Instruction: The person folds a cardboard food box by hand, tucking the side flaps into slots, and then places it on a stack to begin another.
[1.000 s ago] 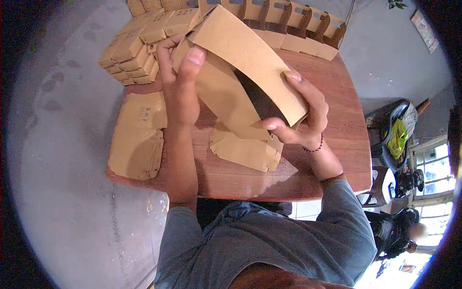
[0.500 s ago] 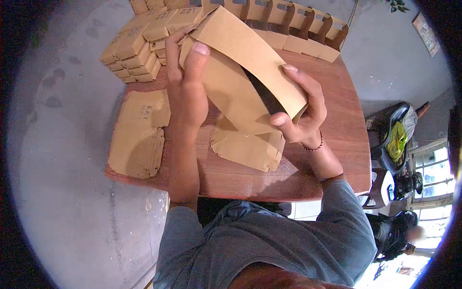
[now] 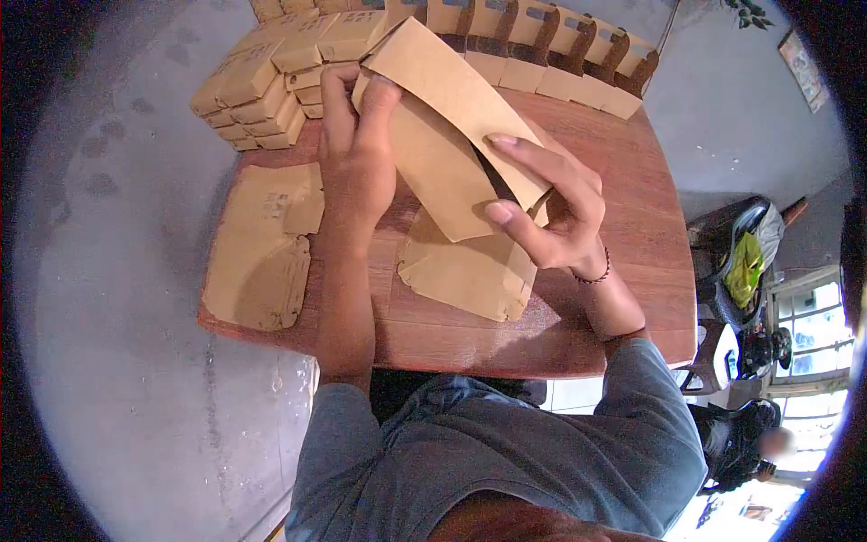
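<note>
A brown cardboard box, partly folded and tilted, is held above the table between both my hands. My left hand grips its upper left end, thumb on the near panel and fingers behind. At the lower right end my right hand closes on it, thumb below and fingers over the side panel. A dark gap shows between the side panel and the near panel. Beneath the box lies a flat cardboard blank. To the left, near my left forearm, is another flat blank with dark print.
Folded boxes are stacked at the wooden table's back left. A row of open cardboard carriers with cut-out handles lines the back edge. On the right are a white stool, a yellow bag and a seated person.
My right hand has shifted up and left, and its fingers reach further over the side panel. The gap in the box looks narrower, and its lower end has drawn in to the left.
</note>
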`<state>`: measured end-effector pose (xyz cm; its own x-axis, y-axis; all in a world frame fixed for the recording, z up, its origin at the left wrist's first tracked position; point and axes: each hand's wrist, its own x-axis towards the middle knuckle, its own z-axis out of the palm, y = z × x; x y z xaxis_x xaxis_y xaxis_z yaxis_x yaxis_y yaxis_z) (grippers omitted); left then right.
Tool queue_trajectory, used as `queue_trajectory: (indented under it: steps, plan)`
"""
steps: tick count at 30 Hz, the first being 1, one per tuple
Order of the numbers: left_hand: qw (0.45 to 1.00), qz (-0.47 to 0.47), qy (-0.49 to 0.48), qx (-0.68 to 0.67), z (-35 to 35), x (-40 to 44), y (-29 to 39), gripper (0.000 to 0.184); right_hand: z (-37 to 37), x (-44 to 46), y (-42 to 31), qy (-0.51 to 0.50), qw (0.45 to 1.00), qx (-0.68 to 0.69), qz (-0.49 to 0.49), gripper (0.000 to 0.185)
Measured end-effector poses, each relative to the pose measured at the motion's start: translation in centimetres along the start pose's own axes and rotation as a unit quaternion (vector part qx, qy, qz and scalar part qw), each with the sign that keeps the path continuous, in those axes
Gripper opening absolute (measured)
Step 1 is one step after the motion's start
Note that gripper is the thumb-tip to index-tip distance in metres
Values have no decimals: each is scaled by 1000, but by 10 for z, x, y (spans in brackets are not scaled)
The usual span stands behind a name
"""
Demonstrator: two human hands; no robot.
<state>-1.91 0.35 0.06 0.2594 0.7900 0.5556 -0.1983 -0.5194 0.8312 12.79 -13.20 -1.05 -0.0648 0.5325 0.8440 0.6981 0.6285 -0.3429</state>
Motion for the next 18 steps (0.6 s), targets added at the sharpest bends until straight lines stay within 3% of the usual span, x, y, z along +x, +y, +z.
queue_trajectory:
  steps: [2,4,8,10,18]
  plan:
    - [1000,-9,-1,8,-2,1,-8,26,-2,1,-1,-9,1000,-11,8,43]
    - [966,167,-23,196,-7,4,-22,22,-4,3,-1,-26,999,-31,4,41]
    - [966,149,-38,209,-7,5,-33,26,-6,4,0,-40,998,-47,-3,47]
    - [943,205,-24,262,-7,6,-33,28,-6,4,-2,-43,998,-50,13,46]
    - [933,238,-27,268,-12,10,-40,29,-3,2,4,-49,998,-32,23,47]
